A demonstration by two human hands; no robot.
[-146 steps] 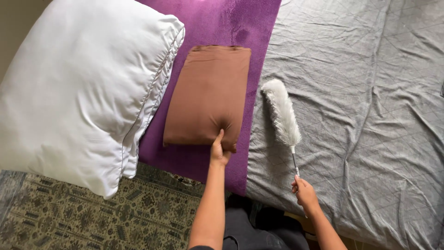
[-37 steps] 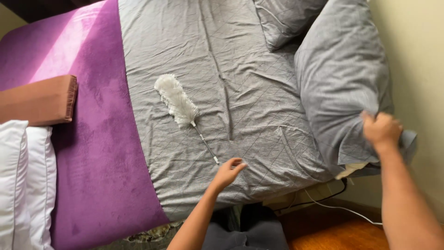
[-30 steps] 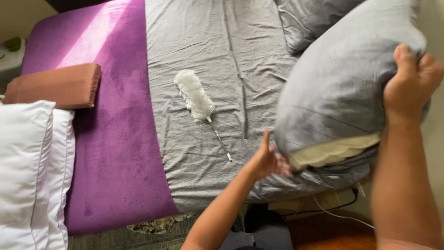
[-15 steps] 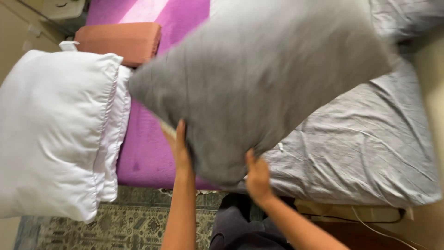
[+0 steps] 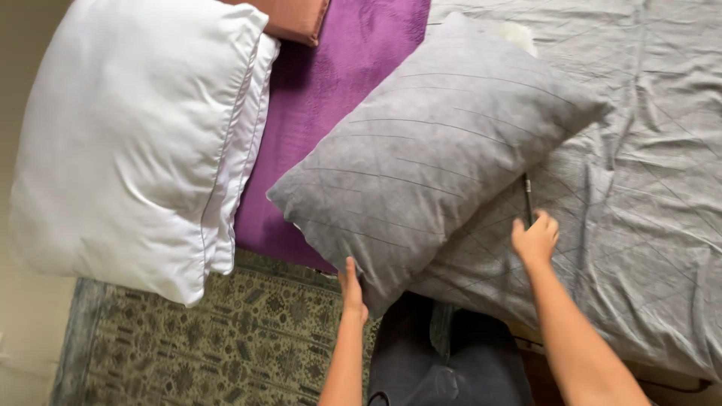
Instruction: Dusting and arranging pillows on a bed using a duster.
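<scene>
On the bed, left hand (image 5: 352, 289) steadies grey pillow (image 5: 436, 150) (lying diagonally).

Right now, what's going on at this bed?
A person stands at the bed's edge with a grey pillow lying across the purple blanket and the grey sheet. The left hand touches the pillow's near corner. The right hand rests on the sheet at the thin dark handle of a duster, whose white head peeks from under the pillow. A white pillow lies on the left, over a patterned rug.
</scene>
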